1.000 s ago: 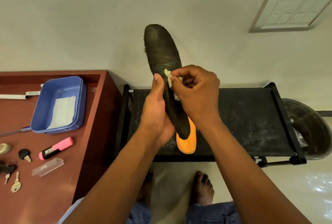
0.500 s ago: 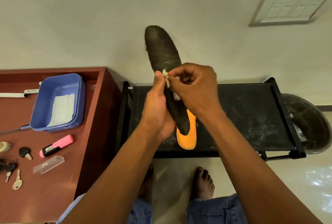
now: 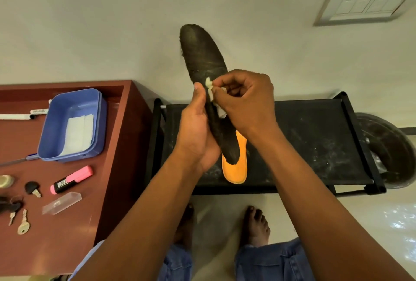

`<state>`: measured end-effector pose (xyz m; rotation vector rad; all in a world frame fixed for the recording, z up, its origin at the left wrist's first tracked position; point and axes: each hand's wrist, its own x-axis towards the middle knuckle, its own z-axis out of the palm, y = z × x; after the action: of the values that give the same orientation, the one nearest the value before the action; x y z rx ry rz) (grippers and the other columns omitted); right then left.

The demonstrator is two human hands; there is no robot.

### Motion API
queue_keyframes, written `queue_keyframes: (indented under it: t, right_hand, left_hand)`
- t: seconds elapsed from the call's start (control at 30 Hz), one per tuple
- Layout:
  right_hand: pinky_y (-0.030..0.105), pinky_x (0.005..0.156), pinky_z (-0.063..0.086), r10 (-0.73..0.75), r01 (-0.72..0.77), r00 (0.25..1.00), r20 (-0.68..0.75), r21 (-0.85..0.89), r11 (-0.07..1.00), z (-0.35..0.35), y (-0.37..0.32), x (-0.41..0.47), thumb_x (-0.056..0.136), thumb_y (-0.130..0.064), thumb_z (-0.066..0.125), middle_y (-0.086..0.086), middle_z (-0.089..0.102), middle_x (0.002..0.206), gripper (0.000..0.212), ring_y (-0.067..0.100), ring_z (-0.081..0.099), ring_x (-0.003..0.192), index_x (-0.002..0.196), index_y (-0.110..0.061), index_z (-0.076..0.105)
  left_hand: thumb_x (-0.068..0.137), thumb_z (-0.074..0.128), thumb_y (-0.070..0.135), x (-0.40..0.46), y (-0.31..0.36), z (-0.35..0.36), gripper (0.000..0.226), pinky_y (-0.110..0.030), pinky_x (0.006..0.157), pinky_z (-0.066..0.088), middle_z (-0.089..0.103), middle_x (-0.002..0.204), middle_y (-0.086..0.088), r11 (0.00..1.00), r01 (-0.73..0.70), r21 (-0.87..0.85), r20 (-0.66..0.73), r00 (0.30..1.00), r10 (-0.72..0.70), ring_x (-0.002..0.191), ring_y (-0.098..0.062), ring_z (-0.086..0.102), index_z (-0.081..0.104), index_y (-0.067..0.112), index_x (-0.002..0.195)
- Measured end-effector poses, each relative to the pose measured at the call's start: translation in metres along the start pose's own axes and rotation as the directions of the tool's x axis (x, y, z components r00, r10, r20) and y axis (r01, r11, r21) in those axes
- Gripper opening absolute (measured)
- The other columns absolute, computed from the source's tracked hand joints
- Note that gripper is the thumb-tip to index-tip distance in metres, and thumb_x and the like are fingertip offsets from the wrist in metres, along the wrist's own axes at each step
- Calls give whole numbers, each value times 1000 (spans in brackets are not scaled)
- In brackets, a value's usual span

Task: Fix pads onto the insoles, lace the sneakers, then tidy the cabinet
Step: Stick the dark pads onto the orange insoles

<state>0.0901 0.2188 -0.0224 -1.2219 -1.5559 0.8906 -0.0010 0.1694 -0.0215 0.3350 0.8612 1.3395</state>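
Little has moved: the left hand [image 3: 194, 132] still grips the dark insole [image 3: 208, 73], toe up and away; the right hand [image 3: 245, 98] pinches a white pad [image 3: 211, 91] against it.

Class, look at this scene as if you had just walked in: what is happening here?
A person stands at a black rack holding a dark insole upright in the left hand. The right hand pinches a small whitish pad against the insole's middle, apparently fixing or peeling it. An orange insole lies on the rack behind. On the red-brown table to the left are a blue tray, a pink highlighter and keys.
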Motion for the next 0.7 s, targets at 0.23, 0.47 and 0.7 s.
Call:
queue_keyframes:
  t: [0.23,0.47,0.7]
  right_hand:
    - [26,70,61,-52,53,998,45,-22,998,5,1,-5,85,-12,79,-7,75,80,5,9,71,72,90,-15,80]
    - [24,72,61,-42,39,997,-58,-46,998,5,4,-5,85,-13,79,-7,76,81,6,6,71,72,91,-14,80]
    - [37,76,61,-29,64,971,239,-140,988,13,-1,-15,83,-16,81,-9,74,79,5,8,69,72,87,-16,80]
  left_hand:
    - [110,26,53,5,8,-6,68,-47,119,40,64,138,-21,999,-32,18,0,999,32,131,-30,61,56,1,142]
    - [110,26,52,4,4,-5,65,-45,114,46,67,133,-19,998,-31,56,22,999,30,129,-31,63,57,3,141]
    - [110,19,54,11,30,-23,68,-40,105,54,59,147,-12,991,-123,49,-34,992,125,137,-28,56,51,7,148]
